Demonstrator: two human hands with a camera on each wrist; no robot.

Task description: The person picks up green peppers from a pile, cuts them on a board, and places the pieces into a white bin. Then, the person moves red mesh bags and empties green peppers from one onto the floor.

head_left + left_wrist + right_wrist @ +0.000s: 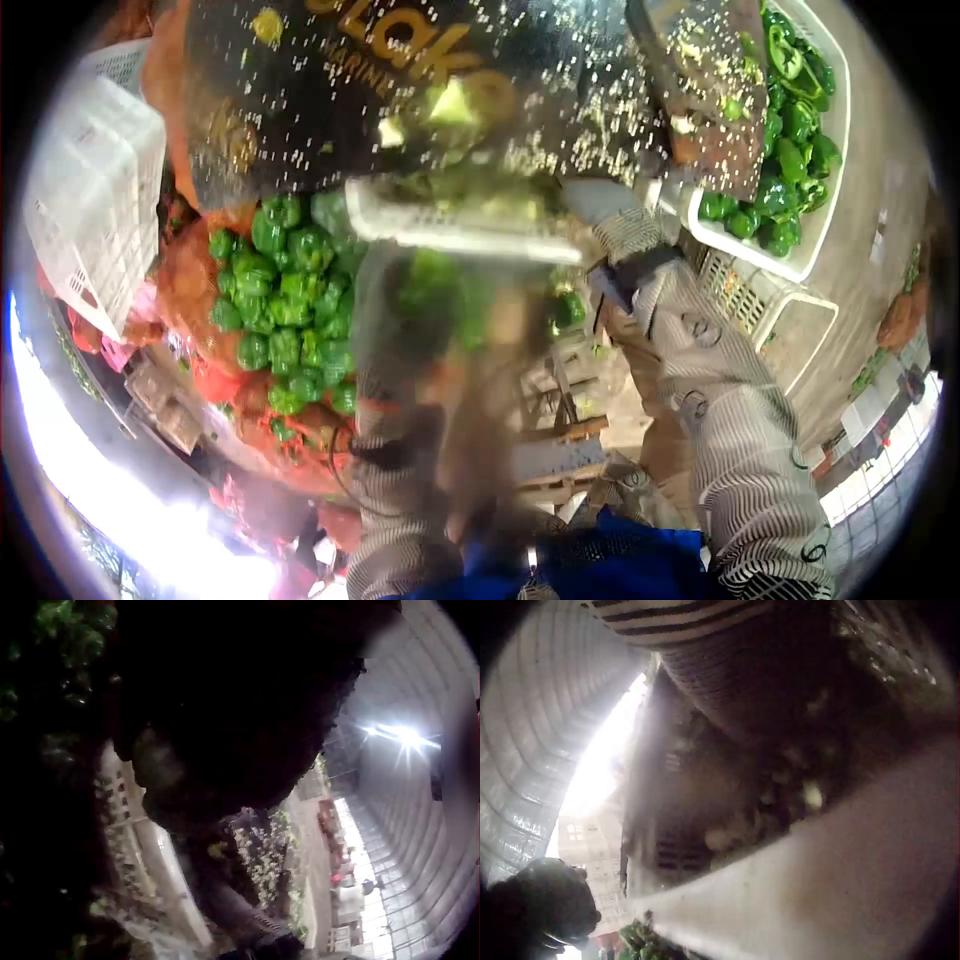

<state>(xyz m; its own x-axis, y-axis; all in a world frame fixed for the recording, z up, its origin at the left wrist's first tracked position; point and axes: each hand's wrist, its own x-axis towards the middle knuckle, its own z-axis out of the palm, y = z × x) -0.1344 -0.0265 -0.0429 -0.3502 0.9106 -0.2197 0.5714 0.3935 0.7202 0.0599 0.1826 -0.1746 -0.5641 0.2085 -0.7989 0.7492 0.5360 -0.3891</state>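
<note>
My right hand (600, 203), in a grey glove, reaches to the right end of a white plastic crate (470, 243). In the right wrist view that gloved hand (731, 690) dips behind the crate's pale rim (727, 907), among pale and greenish scraps, its fingers hidden in shadow. My left sleeve (395, 500) extends forward beside a heap of green bell peppers (290, 300), its far end blurred by motion. In the left wrist view my left hand (247, 705) is a dark silhouette; I cannot tell whether it holds anything.
Pale seeds and scraps cover a black sheet (330, 100) with gold lettering. A white bin (845, 110) of green peppers stands at right, above another pale crate (795, 335). White crates (100, 170) stand at left beside orange net sacks (195, 290). Wooden slats lie below.
</note>
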